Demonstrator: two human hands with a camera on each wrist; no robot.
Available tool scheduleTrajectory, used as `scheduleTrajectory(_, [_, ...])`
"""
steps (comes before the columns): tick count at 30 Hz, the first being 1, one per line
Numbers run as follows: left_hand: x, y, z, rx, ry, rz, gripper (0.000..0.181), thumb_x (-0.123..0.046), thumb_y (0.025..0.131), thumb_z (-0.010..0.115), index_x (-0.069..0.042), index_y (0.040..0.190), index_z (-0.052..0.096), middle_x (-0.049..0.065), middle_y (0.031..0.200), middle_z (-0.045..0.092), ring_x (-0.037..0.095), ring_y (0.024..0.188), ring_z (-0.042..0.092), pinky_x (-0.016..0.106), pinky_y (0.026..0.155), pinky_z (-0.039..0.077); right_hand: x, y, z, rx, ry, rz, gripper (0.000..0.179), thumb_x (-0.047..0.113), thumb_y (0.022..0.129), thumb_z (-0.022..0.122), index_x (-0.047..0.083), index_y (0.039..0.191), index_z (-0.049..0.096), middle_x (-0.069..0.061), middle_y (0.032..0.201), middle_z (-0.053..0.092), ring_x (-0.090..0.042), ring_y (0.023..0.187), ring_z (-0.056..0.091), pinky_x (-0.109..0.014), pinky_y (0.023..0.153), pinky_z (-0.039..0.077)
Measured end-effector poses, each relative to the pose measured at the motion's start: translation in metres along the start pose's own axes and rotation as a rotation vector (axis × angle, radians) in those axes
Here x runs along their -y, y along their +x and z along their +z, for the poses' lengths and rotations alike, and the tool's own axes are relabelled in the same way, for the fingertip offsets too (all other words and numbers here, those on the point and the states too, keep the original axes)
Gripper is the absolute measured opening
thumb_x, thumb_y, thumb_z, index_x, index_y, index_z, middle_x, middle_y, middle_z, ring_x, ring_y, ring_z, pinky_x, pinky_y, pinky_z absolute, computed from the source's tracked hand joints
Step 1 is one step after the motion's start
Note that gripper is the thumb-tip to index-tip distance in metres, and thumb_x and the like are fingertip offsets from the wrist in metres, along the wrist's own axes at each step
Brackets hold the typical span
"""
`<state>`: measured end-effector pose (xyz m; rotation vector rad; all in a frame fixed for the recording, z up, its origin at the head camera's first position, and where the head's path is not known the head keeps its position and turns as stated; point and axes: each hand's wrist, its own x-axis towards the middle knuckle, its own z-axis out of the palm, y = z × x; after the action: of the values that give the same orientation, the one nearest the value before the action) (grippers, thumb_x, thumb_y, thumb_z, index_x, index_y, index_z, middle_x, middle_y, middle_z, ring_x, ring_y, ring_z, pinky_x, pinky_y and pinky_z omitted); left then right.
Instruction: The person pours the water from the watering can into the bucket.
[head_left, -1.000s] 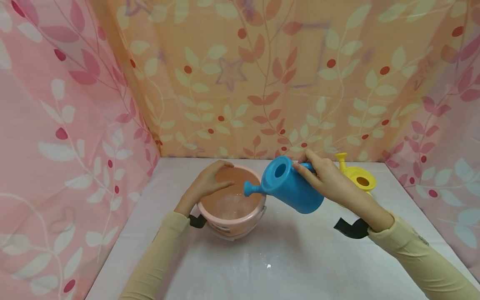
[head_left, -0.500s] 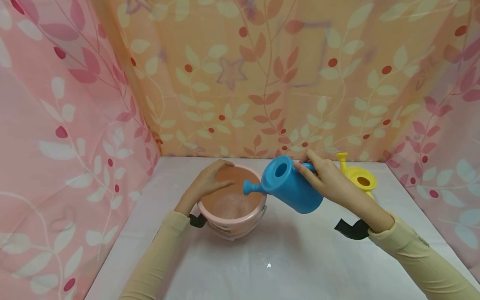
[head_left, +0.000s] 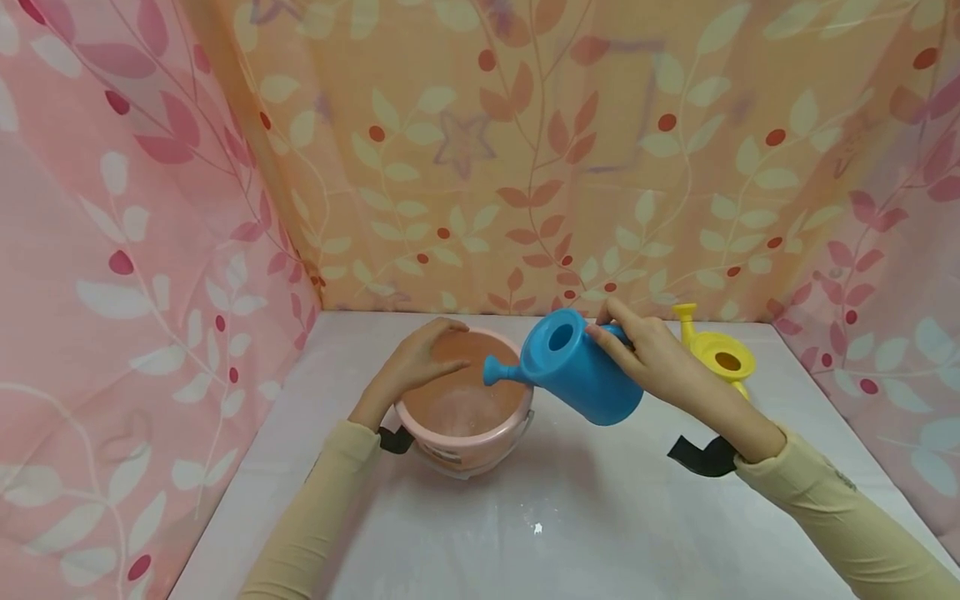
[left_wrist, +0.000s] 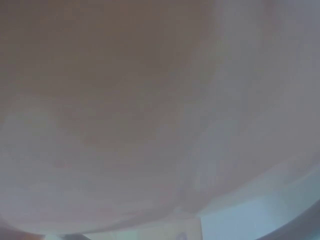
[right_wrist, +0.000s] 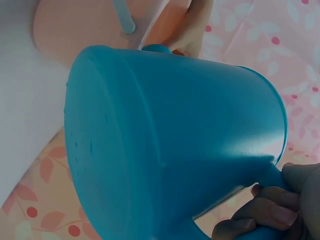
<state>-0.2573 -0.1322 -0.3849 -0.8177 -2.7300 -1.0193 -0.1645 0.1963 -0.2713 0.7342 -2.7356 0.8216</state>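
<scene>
A blue watering can tilts with its spout over the right part of a pink bucket. My right hand grips the can's handle; the right wrist view shows fingers curled round it and droplets on the can's base. At the bucket's left rim, my left hand holds on, thumb over the opening and fingers along the far side. Shallow water with ripples seems to lie in the bucket. The left wrist view holds mostly the blurred, close bucket wall.
A yellow watering can stands behind my right forearm at the back right. Everything rests on a white tabletop with a small wet spot in front. Patterned cloth encloses the back and both sides.
The blue watering can has shifted very slightly left and up, still tilted over the bucket. Ripples in the bucket vary. My left hand stays where it was on the rim.
</scene>
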Motion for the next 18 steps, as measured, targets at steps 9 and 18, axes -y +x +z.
scheduleTrajectory(9, [-0.0021,-0.0003,-0.0014,-0.008,0.000,0.009,0.054,-0.039,0.078,0.073,-0.019,0.124,0.053,-0.003,0.124,0.055,0.019,0.120,0.048,0.042,0.102,0.039,0.0001,0.0023,0.0002,-0.004,-0.010,-0.008,0.022,0.032,0.094,0.052,0.010,0.095,0.048,-0.015,0.093,0.068,-0.036,0.084,0.066,-0.055,0.073,0.051])
scheduleTrajectory(18, [-0.0004,-0.0003,-0.0007,-0.005,-0.015,0.020,0.054,-0.039,0.078,0.073,-0.020,0.124,0.053,-0.003,0.125,0.054,0.019,0.119,0.049,0.042,0.101,0.040,0.0001,0.0043,0.0005,0.000,-0.009,0.006,0.022,0.033,0.094,0.052,0.011,0.094,0.048,-0.015,0.093,0.068,-0.039,0.086,0.066,-0.056,0.073,0.051])
